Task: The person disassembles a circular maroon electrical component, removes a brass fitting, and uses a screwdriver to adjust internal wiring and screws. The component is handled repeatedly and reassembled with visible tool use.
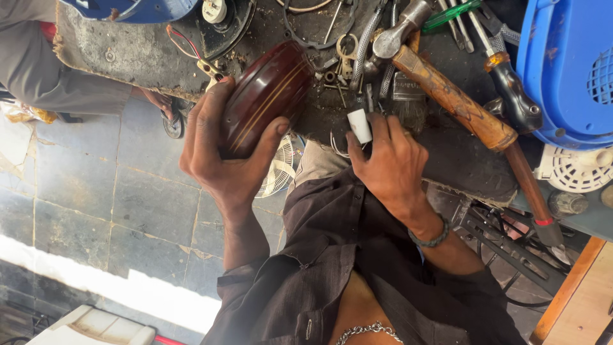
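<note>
My left hand (220,160) is wrapped around a round maroon fan motor housing (265,96) with thin gold stripes and holds it tilted against the front edge of the dark, grimy workbench (128,57). Red and white wires (185,45) lie just beyond the housing. My right hand (389,163), with a bead bracelet on the wrist, pinches a small white cylindrical part (359,124) at the bench edge, right of the housing. The dark end of the part points at loose rings and screws (338,64).
A hammer with a carved wooden handle (460,105) lies diagonally right of my right hand, next to a dark-handled screwdriver (511,89). A blue plastic fan casing (562,64) and a white grille (575,169) sit far right. Another person in grey (57,83) is at upper left, above the tiled floor.
</note>
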